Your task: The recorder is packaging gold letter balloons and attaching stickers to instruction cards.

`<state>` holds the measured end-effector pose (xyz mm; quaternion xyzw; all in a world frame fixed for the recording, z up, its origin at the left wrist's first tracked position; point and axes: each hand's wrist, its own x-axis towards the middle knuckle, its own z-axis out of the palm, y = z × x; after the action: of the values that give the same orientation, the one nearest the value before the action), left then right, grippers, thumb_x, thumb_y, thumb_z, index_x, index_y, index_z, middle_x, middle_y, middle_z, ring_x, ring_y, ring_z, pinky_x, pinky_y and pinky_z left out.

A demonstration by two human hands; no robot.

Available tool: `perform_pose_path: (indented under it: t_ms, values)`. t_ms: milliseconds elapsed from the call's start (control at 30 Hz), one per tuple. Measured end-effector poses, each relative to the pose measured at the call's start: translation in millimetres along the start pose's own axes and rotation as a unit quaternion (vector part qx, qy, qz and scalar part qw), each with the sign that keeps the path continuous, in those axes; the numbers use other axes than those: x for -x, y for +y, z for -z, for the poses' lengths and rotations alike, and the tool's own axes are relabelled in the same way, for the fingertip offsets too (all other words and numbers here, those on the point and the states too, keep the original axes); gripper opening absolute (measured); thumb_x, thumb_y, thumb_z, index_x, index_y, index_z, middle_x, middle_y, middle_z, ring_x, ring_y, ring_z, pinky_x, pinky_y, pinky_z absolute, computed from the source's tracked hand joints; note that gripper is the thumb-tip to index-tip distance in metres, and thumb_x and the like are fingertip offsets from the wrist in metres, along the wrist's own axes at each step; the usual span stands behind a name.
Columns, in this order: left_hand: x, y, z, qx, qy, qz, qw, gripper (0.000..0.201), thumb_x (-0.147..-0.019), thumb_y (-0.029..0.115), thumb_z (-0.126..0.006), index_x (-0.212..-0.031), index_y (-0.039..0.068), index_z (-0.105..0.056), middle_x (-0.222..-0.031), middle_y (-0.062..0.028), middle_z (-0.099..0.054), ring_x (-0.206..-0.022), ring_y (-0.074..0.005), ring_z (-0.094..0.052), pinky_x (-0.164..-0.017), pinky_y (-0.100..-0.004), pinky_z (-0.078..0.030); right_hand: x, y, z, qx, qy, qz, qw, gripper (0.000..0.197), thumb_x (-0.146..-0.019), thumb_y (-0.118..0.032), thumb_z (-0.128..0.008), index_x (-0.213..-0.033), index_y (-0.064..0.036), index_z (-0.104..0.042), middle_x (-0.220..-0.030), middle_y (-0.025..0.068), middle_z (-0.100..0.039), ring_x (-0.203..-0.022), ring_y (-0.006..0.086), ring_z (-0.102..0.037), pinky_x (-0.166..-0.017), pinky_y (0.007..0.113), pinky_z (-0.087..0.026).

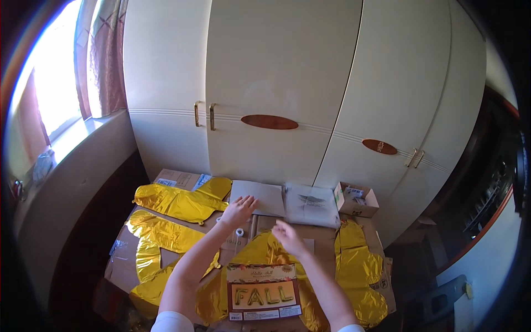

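Observation:
My left hand (241,209) reaches over the near edge of a pale grey sheet (257,196), its fingers stretched out and nothing seen in them. To its right, my right hand (289,237) hovers over the top of a flat gold foil balloon (265,249), fingers curled in. Whether it pinches something small is too unclear to see. A small white ring-shaped roll (239,232) lies between the hands. In front of me, a printed card package (263,292) picturing gold letter balloons rests on the middle balloon.
More flat gold foil balloons lie left (180,202) and right (357,271) on the cardboard-covered surface (123,264). Behind them are a clear plastic sleeve (311,205) and an open small box (359,208) with packets inside. White cupboard doors (276,61) rise at the back.

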<state>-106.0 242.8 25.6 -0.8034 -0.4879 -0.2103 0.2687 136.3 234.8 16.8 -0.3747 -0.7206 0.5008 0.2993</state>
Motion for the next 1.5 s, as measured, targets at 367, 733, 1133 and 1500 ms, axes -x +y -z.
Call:
perform_pose_path:
  t_ms: [367, 733, 1133, 1500]
  values:
    - [3.4, -14.7, -50.7, 0.059, -0.197, 0.063, 0.977, 0.041, -0.085, 0.031, -0.053, -0.117, 0.005, -0.049, -0.120, -0.0091, -0.053, -0.116, -0.0258, -0.048, -0.097, -0.0477, -0.037, 121.0, -16.5, 34.4, 0.326, -0.071, 0.010, 0.943, 0.051, -0.084, -0.036, -0.056, -0.121, -0.0011, -0.050, -0.125, 0.0161, -0.049, -0.115, 0.0305, -0.047, -0.096, 0.038, -0.039]
    - [87.5, 91.1, 160.6, 0.249, -0.196, 0.335, 0.887, 0.032, -0.080, 0.027, -0.059, -0.099, 0.001, -0.061, -0.092, -0.0183, -0.059, -0.079, -0.0326, -0.060, -0.072, -0.0408, -0.047, 165.6, -18.2, 16.3, 0.344, 0.041, -0.011, 0.938, 0.045, -0.079, -0.034, -0.063, -0.106, 0.0022, -0.060, -0.102, 0.0154, -0.055, -0.095, 0.0314, -0.052, -0.088, 0.037, -0.041]
    - [145.6, 152.1, 178.1, 0.364, -0.184, 0.426, 0.808, 0.036, -0.080, 0.030, -0.061, -0.095, -0.002, -0.062, -0.069, -0.0154, -0.057, -0.068, -0.0308, -0.058, -0.063, -0.0381, -0.046, 169.6, -16.5, 7.2, 0.290, 0.047, -0.024, 0.956, 0.045, -0.082, -0.036, -0.058, -0.106, 0.0020, -0.061, -0.099, 0.0143, -0.057, -0.095, 0.0285, -0.055, -0.084, 0.036, -0.044]
    - [148.6, 163.6, 179.4, 0.316, -0.095, 0.449, 0.830, 0.029, -0.076, 0.018, -0.066, -0.097, -0.001, -0.059, -0.079, -0.0119, -0.057, -0.070, -0.0231, -0.058, -0.064, -0.0333, -0.047, 172.8, -15.7, 2.5, 0.269, 0.057, -0.036, 0.961, 0.047, -0.082, -0.034, -0.059, -0.110, 0.0033, -0.059, -0.101, 0.0155, -0.056, -0.094, 0.0281, -0.056, -0.081, 0.034, -0.045]
